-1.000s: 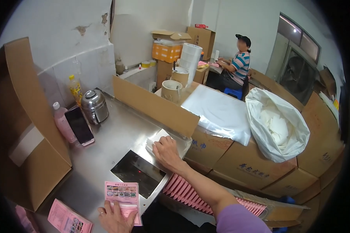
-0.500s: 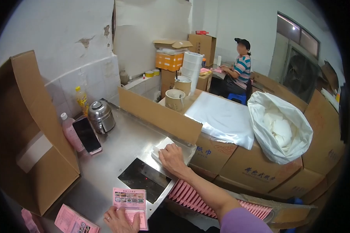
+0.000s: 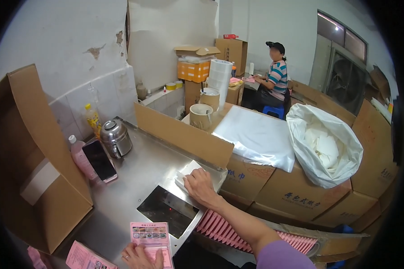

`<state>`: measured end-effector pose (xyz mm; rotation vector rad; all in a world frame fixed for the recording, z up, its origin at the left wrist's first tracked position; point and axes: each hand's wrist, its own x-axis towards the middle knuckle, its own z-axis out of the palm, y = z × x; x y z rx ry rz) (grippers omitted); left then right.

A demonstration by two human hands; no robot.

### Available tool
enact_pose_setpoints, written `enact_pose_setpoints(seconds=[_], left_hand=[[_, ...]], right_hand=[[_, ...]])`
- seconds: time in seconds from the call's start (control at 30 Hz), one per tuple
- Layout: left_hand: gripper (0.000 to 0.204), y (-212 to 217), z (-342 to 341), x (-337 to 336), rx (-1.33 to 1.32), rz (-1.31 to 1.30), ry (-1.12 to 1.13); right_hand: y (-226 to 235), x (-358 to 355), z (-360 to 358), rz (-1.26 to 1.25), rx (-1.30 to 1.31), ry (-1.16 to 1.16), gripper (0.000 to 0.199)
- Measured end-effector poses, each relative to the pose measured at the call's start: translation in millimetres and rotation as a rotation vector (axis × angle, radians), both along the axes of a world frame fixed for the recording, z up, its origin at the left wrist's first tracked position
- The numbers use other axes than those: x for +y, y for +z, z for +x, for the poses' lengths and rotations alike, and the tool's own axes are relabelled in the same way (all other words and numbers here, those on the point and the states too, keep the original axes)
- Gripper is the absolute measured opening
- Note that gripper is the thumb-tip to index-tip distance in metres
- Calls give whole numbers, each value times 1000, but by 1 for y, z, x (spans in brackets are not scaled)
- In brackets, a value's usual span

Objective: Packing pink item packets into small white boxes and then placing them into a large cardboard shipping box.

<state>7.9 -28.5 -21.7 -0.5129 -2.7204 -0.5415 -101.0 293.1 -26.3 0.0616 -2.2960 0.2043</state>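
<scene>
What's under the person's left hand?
Pink printed paper, sticking out past the left hand. The part right beneath the hand is covered, so I can't see that.

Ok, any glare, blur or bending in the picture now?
Head view: glare on the steel table and plastic sheets; fisheye bending and black corners, also head view; head view again: right hand fairly sharp, left hand cropped by the lower edge.

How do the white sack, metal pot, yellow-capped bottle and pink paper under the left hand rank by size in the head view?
White sack
Metal pot and pink paper: order unsure; left hand hides part
Yellow-capped bottle
</scene>
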Motion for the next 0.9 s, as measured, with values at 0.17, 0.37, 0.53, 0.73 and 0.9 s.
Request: enact_pose_setpoints(seconds=[0.17,0.37,0.53,0.73,0.9], left_hand=[[59,0,-4,-1,5,35,29],[49,-5,-10,-1,33,54,-27],[48,-13,-9,2,21,64,1],[54,-1,-3,1,50,53,40],[55,2,-3,3,49,47,38]], right_hand=[[-11,7,-10,2,-18,11,12],[1,8,-7,-41,-14,13,11],[1,11,-5,-38,-32,-7,10],[-6,2,-4,-10,-3,17,13],[-3,6,3,-13,-19,37,15]])
